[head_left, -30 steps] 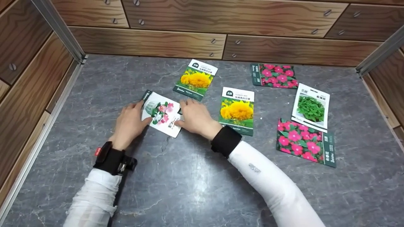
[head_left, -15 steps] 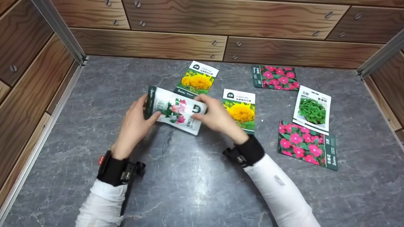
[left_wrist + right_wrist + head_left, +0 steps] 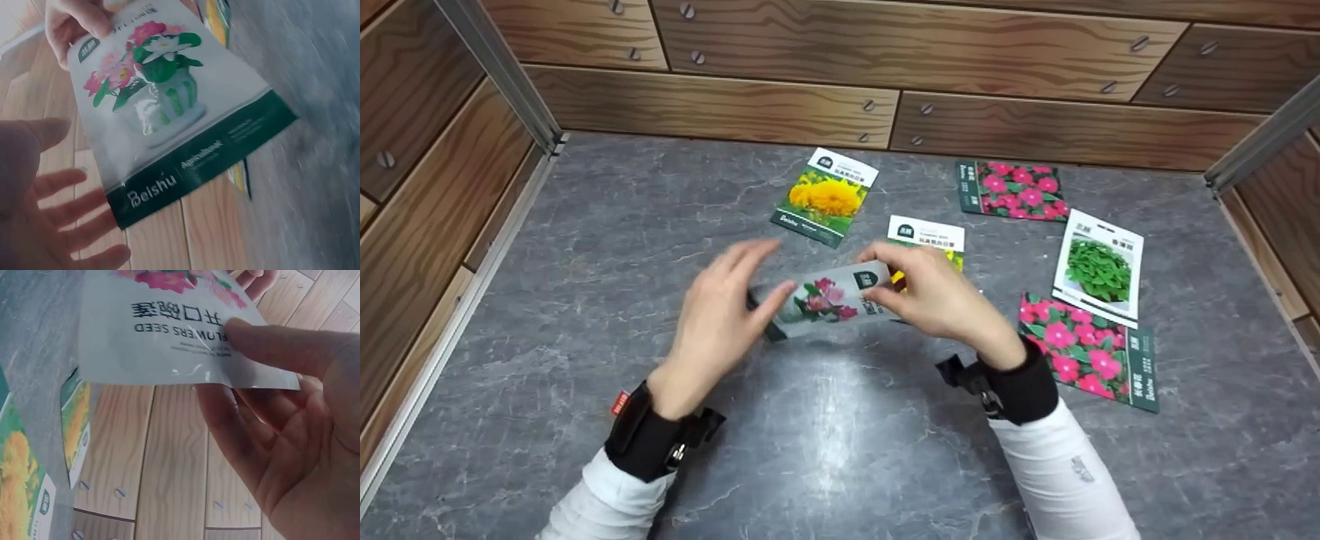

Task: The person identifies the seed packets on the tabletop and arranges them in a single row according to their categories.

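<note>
A white seed packet (image 3: 825, 298) with pink flowers and a dark green band is held up off the table, tilted. My right hand (image 3: 934, 292) pinches its logo end between thumb and fingers; the right wrist view shows the thumb on the printed face and fingers behind. Beside the packet's green-banded end is my left hand (image 3: 724, 311), fingers spread and extended. In the left wrist view its fingers (image 3: 79, 216) lie close by the corner of the green band, not curled round it. Behind the right hand, a yellow-flower seed packet (image 3: 926, 232) is partly covered.
Another yellow-flower packet (image 3: 826, 196) lies farther back. To the right are two pink-flower packets, one at the back (image 3: 1012, 190) and one nearer (image 3: 1080, 352), whose edge a green-leaf packet (image 3: 1101, 266) overlaps. Wood-patterned panels (image 3: 705, 105) border the grey table (image 3: 825, 465).
The white seed packet has been lifted off the table and carried right and toward me. The left hand has let go of its green end; the right hand still pinches the other end.
</note>
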